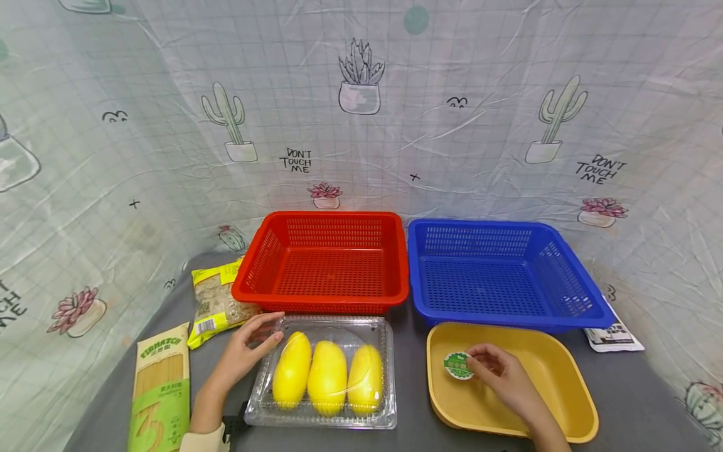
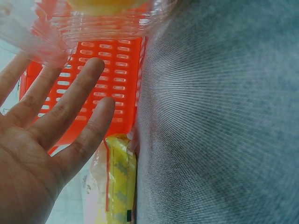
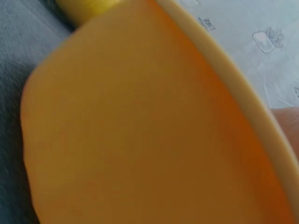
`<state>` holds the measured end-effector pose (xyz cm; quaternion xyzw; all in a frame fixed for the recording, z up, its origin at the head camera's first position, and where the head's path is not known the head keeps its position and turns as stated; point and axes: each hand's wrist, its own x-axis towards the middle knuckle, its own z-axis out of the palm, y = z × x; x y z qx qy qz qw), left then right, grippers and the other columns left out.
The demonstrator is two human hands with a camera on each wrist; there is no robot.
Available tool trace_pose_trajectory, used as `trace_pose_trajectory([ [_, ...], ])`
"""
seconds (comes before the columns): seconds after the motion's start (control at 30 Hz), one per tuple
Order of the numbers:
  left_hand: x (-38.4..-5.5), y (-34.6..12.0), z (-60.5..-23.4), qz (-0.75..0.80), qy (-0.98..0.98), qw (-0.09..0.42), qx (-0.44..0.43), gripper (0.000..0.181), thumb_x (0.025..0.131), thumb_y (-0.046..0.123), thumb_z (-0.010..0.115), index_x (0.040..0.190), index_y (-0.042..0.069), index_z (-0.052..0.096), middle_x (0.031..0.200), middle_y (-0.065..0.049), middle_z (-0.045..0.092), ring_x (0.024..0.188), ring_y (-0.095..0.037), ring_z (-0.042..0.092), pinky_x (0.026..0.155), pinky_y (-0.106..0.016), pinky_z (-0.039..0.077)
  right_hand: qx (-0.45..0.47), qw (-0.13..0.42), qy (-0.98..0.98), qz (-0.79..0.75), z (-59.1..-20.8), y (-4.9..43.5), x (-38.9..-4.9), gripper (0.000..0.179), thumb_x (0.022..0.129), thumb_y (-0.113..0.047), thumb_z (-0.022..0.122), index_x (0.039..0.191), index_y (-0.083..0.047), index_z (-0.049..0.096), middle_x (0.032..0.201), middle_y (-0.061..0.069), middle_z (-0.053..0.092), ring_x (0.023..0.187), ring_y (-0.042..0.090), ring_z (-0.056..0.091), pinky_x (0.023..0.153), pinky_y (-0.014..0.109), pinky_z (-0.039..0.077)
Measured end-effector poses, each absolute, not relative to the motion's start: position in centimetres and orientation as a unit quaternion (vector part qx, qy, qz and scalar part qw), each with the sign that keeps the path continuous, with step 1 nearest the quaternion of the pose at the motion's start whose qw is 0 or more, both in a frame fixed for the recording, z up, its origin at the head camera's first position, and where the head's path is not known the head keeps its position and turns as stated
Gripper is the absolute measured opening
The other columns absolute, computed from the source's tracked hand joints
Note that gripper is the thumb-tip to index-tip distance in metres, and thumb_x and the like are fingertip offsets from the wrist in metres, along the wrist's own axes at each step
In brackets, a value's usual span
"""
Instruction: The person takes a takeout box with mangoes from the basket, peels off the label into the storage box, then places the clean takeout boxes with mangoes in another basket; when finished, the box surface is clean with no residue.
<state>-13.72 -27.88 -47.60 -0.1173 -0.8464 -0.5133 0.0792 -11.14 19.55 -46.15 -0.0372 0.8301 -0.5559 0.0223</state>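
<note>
Along the near edge of my head feed, the right hand [image 1: 503, 380] pinches a round green-and-white label [image 1: 456, 365] between thumb and fingertips, above the left part of a yellow plastic basin [image 1: 550, 361]; I cannot tell whether the label touches the basin. Just left of it, a clear plastic clamshell [image 1: 390, 364] sits on the grey tabletop [image 1: 412, 402], three yellow mangoes [image 1: 327, 376] side by side inside. To my far left lies a Firmatch spaghetti packet [image 1: 160, 395]. Between the two, the left hand [image 1: 245, 355] grasps nothing, its fingers loose and spread by the clamshell's far left corner; contact with the plastic I can't confirm. Further off, a yellow-and-clear bag with a barcode [image 1: 217, 304] lies against a red perforated basket [image 1: 333, 276], and a white packet [image 1: 612, 336] shows past the right side of a blue perforated basket [image 1: 480, 285]. At the back I see a sheet [image 1: 418, 138] printed with potted cacti and "DON'T TOUCH ME"
</note>
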Motion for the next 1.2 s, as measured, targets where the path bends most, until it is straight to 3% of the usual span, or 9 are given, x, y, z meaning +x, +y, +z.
trace_pose_trajectory([
  [0.4, -13.6, -27.8, -47.5, -0.513, -0.847, 0.079, -0.113, 0.040, 0.093, 0.013, 0.067, 0.132, 0.012, 0.059, 0.128, -0.009, 0.059, 0.107, -0.006, 0.060, 0.086, -0.025, 0.053, -0.148, 0.053, 0.852, -0.499, -46.7, 22.5, -11.3, 0.015, 0.094, -0.001, 0.059, 0.104, 0.010, 0.063, 0.082, 0.005, 0.062, 0.064, 0.007, 0.054, 0.056, 0.025, 0.049],
  [0.67, -13.6, -27.9, -47.4, -0.513, -0.848, 0.074, -0.110, 0.040, 0.093, 0.014, 0.067, 0.133, 0.013, 0.059, 0.128, -0.008, 0.059, 0.107, -0.005, 0.060, 0.086, -0.025, 0.052, -0.089, 0.120, 0.857, -0.493, -46.7, 22.9, -11.2, 0.019, 0.093, -0.004, 0.063, 0.106, 0.010, 0.062, 0.083, 0.009, 0.060, 0.064, 0.009, 0.052, 0.053, 0.025, 0.048],
  [1.2, -13.6, -27.8, -47.5, -0.507, -0.851, 0.077, -0.109, 0.040, 0.093, 0.014, 0.067, 0.133, 0.014, 0.059, 0.128, -0.007, 0.059, 0.107, -0.009, 0.061, 0.086, -0.027, 0.053, -0.042, 0.100, 0.904, -0.414, -47.3, 23.2, -11.4, 0.022, 0.078, 0.000, 0.075, 0.098, 0.002, 0.065, 0.078, 0.003, 0.055, 0.067, 0.009, 0.047, 0.060, 0.022, 0.043],
])
